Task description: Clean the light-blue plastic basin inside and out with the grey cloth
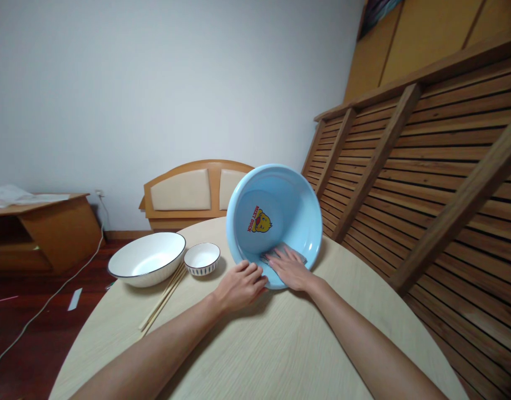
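Blue basin (pixel 294 214) sits tipped on the tabletop (pixel 301 344). The left hand (pixel 238 286) bends its fingers (pixel 252 271) around its rim (pixel 231 233) at seven o'clock; the right hand (pixel 292 271) spreads flat on grey cloth (pixel 299 256) inside, near five.

Your bare left forearm (pixel 155 350) slants up and inward from the lower left to the left grip (pixel 242 284), its back turned up and its fingers bent at the knuckles. Your bare right forearm (pixel 359 339) comes in from the lower right, mirroring that slant. You have the right grip (pixel 292 271) palm down and flatter, fingers reaching forward, the two hands near each other but apart.
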The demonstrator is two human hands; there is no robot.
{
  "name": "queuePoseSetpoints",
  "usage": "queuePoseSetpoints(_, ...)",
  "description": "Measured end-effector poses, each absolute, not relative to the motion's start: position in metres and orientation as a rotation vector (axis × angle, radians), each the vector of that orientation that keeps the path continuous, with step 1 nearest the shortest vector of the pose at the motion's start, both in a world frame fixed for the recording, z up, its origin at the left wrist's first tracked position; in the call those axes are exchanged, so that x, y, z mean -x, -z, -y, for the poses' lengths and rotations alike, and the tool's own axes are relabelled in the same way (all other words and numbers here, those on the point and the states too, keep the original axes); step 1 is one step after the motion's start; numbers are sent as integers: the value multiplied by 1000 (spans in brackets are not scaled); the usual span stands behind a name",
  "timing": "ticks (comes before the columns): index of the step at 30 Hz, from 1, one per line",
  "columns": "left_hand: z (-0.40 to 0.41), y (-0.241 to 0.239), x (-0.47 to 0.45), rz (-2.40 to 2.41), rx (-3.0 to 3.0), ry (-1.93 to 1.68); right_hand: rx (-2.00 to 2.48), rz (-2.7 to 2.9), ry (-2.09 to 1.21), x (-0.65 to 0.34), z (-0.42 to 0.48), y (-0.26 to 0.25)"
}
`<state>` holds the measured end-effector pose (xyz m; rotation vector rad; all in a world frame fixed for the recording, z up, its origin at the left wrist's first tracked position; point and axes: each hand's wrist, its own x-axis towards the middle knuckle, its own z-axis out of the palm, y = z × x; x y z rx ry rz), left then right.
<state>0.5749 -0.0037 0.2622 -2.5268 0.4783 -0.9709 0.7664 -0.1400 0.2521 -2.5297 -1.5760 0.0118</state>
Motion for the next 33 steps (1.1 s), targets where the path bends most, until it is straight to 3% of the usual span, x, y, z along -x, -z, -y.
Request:
queuePoseSetpoints(4, 4, -264, -574, -475, 2536, 950, 2605, 1550, -50, -762, 142, -260)
queuePoseSetpoints(11, 3, -264, -574, -493, 2545, 975, 2264, 1764, -281, -744, 126, -260)
queuePoseSetpoints(20, 3, -264, -572, -480, 2529, 980, 2621, 1454, -20, -763, 137, -255)
queuePoseSetpoints(30, 5, -262, -573, -450, 2551, 971, 2194, 1824, -238, -747, 123, -261)
queuePoseSetpoints(33, 6, -262, -572, -419, 2568, 964, 2315, 1753, -184, -756, 129, -261)
